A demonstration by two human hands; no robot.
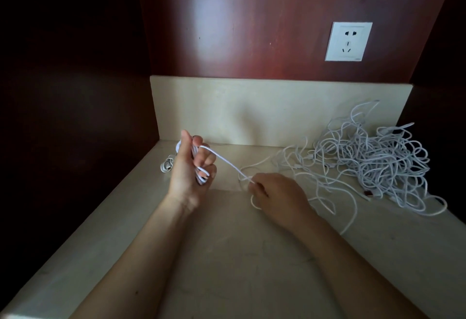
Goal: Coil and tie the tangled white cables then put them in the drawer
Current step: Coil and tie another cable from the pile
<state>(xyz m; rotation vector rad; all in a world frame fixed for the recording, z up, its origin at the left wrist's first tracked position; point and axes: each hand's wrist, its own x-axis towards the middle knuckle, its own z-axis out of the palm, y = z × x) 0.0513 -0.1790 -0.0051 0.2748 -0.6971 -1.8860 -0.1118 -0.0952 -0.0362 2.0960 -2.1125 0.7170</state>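
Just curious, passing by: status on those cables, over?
Left hand holds a coil. Right hand pinches the loose strand. Tangled pile lies right; drawer not in view.

Back wall: glossy reddish-brown wood panel (252,16), with a soft pale sheen of reflected light left of centre. Mounted upper right: white square plastic wall socket (348,41), five slots. Below: cream polished-stone upstand (252,109) across the recess. Base: cream veined stone countertop (227,255), faintly scratched. Left flank: dark wood side panel (75,91), deep in shadow. Right flank: dark right-hand side panel (443,53), barely legible.
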